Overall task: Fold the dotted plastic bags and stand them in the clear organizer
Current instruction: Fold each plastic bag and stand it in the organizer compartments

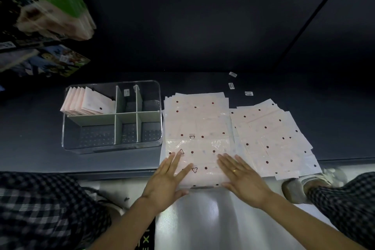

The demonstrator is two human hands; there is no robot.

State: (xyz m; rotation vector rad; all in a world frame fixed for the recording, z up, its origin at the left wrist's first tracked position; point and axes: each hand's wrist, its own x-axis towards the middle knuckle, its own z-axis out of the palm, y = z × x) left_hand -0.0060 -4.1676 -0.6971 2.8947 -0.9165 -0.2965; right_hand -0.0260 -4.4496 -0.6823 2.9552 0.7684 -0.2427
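A stack of pale pink dotted plastic bags (196, 124) lies flat on the dark shelf in front of me. My left hand (166, 180) and my right hand (241, 178) rest flat on the near end of the top bag, fingers straight and spread. A second, fanned pile of dotted bags (272, 138) lies to the right. The clear organizer (160, 115) with grey dividers stands to the left. Several folded bags (87, 101) stand in its back-left compartment.
Small white labels (231, 85) lie on the shelf behind the bags. Colourful packaged goods (46, 6) hang at the upper left. My checked-trousered knees show at both lower corners, and a shoe (300, 186) at the right on the pale floor.
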